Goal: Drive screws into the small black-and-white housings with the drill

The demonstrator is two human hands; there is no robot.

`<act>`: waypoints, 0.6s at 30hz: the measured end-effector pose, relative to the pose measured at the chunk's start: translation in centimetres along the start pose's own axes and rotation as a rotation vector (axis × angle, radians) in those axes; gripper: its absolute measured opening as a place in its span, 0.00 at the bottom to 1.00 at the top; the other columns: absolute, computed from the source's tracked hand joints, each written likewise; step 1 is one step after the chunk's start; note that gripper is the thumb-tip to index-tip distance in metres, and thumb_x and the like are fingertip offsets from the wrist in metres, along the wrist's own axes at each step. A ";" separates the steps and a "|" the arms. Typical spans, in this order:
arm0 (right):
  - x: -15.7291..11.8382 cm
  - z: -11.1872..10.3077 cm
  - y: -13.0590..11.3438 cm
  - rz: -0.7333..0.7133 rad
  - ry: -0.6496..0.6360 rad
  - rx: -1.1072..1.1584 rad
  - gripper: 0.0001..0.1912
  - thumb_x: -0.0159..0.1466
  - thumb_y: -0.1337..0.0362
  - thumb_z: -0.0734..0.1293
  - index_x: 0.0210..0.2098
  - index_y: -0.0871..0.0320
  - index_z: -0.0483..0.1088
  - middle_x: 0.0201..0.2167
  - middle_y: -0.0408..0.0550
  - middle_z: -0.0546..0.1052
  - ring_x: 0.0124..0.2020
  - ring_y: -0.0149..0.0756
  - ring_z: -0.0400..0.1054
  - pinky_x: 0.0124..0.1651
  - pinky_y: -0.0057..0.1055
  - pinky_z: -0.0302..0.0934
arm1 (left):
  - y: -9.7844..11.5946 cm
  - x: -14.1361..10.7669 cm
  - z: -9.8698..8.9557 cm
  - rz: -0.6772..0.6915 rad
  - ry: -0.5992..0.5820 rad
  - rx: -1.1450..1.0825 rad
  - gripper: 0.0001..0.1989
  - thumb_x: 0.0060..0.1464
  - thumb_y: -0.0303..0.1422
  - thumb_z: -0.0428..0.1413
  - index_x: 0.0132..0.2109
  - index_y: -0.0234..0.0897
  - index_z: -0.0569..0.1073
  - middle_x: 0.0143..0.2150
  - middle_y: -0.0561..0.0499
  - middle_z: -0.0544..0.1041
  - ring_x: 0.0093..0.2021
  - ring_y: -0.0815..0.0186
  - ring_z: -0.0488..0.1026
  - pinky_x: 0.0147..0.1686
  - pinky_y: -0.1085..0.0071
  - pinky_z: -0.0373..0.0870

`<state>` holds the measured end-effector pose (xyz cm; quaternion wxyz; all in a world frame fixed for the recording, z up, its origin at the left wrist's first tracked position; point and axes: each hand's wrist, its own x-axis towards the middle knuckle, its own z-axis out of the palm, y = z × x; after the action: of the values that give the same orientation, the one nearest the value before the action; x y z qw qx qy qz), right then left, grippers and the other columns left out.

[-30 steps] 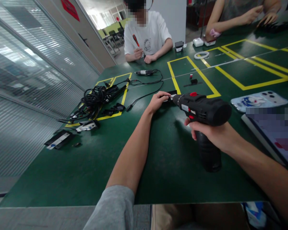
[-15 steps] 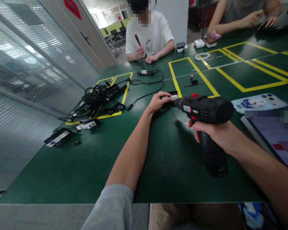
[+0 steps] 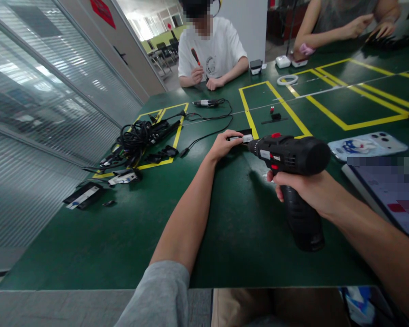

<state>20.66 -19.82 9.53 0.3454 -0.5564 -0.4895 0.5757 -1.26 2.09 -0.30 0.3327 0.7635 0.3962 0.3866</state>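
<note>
My right hand [image 3: 300, 190] is wrapped round the grip of a black cordless drill [image 3: 289, 154] with red buttons. Its chuck points left, and the tip of the bit meets a small black case with a white label [image 3: 247, 138]. My left hand [image 3: 226, 144] pinches that case and presses it down on the green table [image 3: 238, 245]. The hand and the drill's nose partly hide the case, so the exact spot where the bit touches cannot be made out.
To the left lie a tangle of black cables [image 3: 139, 136] and a black labelled adapter piece [image 3: 83, 196]. A phone [image 3: 370, 144] and a tablet-like device [image 3: 388, 190] lie at right. Across the table, a person [image 3: 211, 50] holds a screwdriver [image 3: 195, 57]. Yellow tape marks the tabletop.
</note>
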 end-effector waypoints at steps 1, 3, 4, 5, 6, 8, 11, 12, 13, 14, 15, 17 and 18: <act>0.0 0.0 0.0 -0.001 0.002 0.007 0.05 0.55 0.64 0.68 0.31 0.58 0.74 0.19 0.45 0.74 0.21 0.35 0.66 0.26 0.33 0.57 | 0.0 0.0 0.0 -0.003 -0.001 0.002 0.15 0.50 0.39 0.62 0.43 0.38 0.80 0.47 0.47 0.78 0.50 0.62 0.72 0.56 0.63 0.65; -0.1 0.0 -0.1 -0.001 0.003 0.021 0.05 0.55 0.64 0.68 0.31 0.58 0.74 0.19 0.44 0.74 0.21 0.35 0.66 0.26 0.32 0.58 | 0.1 0.0 0.0 -0.006 0.000 -0.001 0.15 0.50 0.39 0.62 0.44 0.38 0.80 0.47 0.47 0.78 0.50 0.62 0.72 0.56 0.63 0.65; -0.1 0.0 -0.2 0.000 0.002 0.023 0.05 0.55 0.64 0.68 0.31 0.58 0.74 0.19 0.44 0.74 0.21 0.35 0.66 0.26 0.32 0.58 | 0.1 -0.1 0.0 -0.006 0.002 -0.003 0.15 0.50 0.39 0.62 0.43 0.38 0.80 0.47 0.47 0.78 0.50 0.62 0.72 0.56 0.64 0.65; -0.2 0.0 -0.2 0.002 0.003 0.021 0.06 0.55 0.64 0.68 0.31 0.58 0.74 0.18 0.44 0.74 0.20 0.35 0.66 0.26 0.32 0.58 | 0.2 -0.1 0.0 -0.006 0.003 -0.004 0.15 0.50 0.39 0.62 0.43 0.38 0.80 0.47 0.47 0.78 0.50 0.62 0.72 0.56 0.64 0.65; -0.2 0.1 -0.3 0.006 0.004 0.013 0.06 0.55 0.64 0.68 0.31 0.59 0.75 0.18 0.44 0.74 0.20 0.35 0.66 0.26 0.32 0.57 | 0.2 -0.1 0.0 -0.005 0.004 -0.005 0.15 0.50 0.39 0.62 0.43 0.38 0.80 0.47 0.47 0.78 0.50 0.62 0.72 0.56 0.63 0.65; -0.2 0.1 -0.3 0.005 0.016 -0.003 0.06 0.54 0.64 0.68 0.31 0.59 0.74 0.19 0.45 0.74 0.20 0.35 0.66 0.26 0.32 0.57 | 0.3 -0.1 0.0 -0.005 0.001 -0.003 0.14 0.50 0.39 0.62 0.43 0.38 0.80 0.47 0.47 0.78 0.50 0.62 0.73 0.56 0.63 0.65; -0.2 0.2 -0.3 0.010 0.023 -0.022 0.06 0.54 0.64 0.68 0.31 0.58 0.74 0.18 0.45 0.74 0.20 0.36 0.66 0.26 0.33 0.57 | 0.3 -0.1 0.0 -0.013 -0.004 0.002 0.14 0.50 0.39 0.62 0.43 0.38 0.80 0.47 0.47 0.78 0.50 0.62 0.73 0.56 0.63 0.64; -0.2 0.2 -0.2 0.014 0.018 -0.018 0.06 0.54 0.64 0.68 0.31 0.58 0.74 0.18 0.45 0.74 0.20 0.36 0.66 0.26 0.33 0.57 | 0.3 -0.1 0.0 -0.013 -0.005 0.002 0.14 0.50 0.39 0.62 0.43 0.37 0.80 0.47 0.47 0.78 0.50 0.62 0.73 0.56 0.63 0.65; -0.1 0.2 -0.2 0.016 0.015 -0.008 0.05 0.55 0.63 0.68 0.31 0.58 0.74 0.18 0.44 0.74 0.20 0.36 0.66 0.26 0.33 0.57 | 0.3 -0.1 0.0 -0.011 -0.004 -0.002 0.14 0.50 0.38 0.62 0.43 0.37 0.80 0.47 0.47 0.78 0.50 0.62 0.73 0.56 0.63 0.65; -0.1 0.2 -0.1 0.014 0.011 0.002 0.05 0.55 0.63 0.68 0.31 0.58 0.74 0.18 0.44 0.74 0.20 0.36 0.66 0.26 0.33 0.58 | 0.3 -0.1 0.0 -0.009 -0.003 -0.006 0.14 0.49 0.38 0.63 0.43 0.37 0.80 0.47 0.47 0.78 0.50 0.62 0.73 0.56 0.63 0.65; 0.0 0.2 0.0 0.008 0.011 0.013 0.05 0.55 0.63 0.68 0.31 0.58 0.74 0.18 0.45 0.74 0.20 0.36 0.66 0.26 0.34 0.58 | 0.3 -0.1 -0.1 -0.007 -0.002 -0.011 0.14 0.49 0.38 0.63 0.43 0.37 0.80 0.46 0.47 0.78 0.49 0.62 0.73 0.56 0.63 0.65; 0.0 0.2 0.1 -0.004 0.009 0.024 0.06 0.55 0.63 0.69 0.31 0.58 0.74 0.19 0.45 0.74 0.21 0.36 0.67 0.26 0.34 0.58 | 0.3 -0.1 -0.1 -0.007 0.001 -0.014 0.14 0.49 0.38 0.63 0.43 0.37 0.80 0.46 0.47 0.78 0.49 0.62 0.73 0.56 0.63 0.65; 0.1 0.2 0.1 -0.002 0.006 0.023 0.06 0.55 0.63 0.69 0.31 0.58 0.75 0.19 0.45 0.74 0.21 0.36 0.67 0.26 0.34 0.58 | 0.3 -0.1 -0.1 -0.007 0.000 -0.014 0.14 0.49 0.38 0.63 0.43 0.38 0.80 0.47 0.47 0.78 0.49 0.62 0.73 0.56 0.63 0.65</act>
<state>20.50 -19.81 9.39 0.3538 -0.5536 -0.4822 0.5794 -1.23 1.91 -0.05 0.3392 0.7597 0.3962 0.3884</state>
